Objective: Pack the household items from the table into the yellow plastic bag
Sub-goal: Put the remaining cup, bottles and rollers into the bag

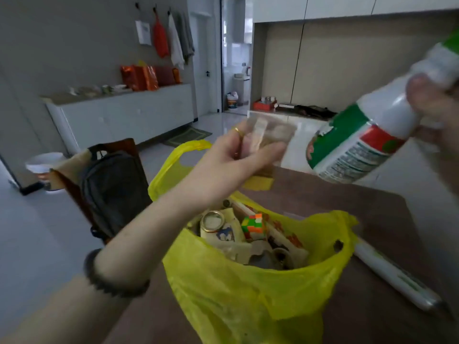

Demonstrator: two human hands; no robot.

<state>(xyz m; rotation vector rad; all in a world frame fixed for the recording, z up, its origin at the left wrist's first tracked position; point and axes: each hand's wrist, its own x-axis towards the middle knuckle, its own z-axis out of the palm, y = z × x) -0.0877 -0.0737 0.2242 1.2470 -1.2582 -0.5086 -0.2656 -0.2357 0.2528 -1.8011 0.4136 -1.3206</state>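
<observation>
Yellow bag (248, 294) gapes lower centre; our left hand (223, 167) grips a clear box (268, 135) above it, right hand (432, 105) clasps a tilted bottle (360, 145) farther right.

No text we can read anywhere, small print on the green and white bottle (357, 142) label too blurred for us, markings on the white tube (395, 274) right of the yellow bag (248, 294) illegible.

Left arm reaches in from lower left up to mid-frame, bead bracelet on the wrist, left hand (231, 157) curled in a closed grip. Right hand (432, 105), blurry at the right edge, fingers clenched too.
</observation>
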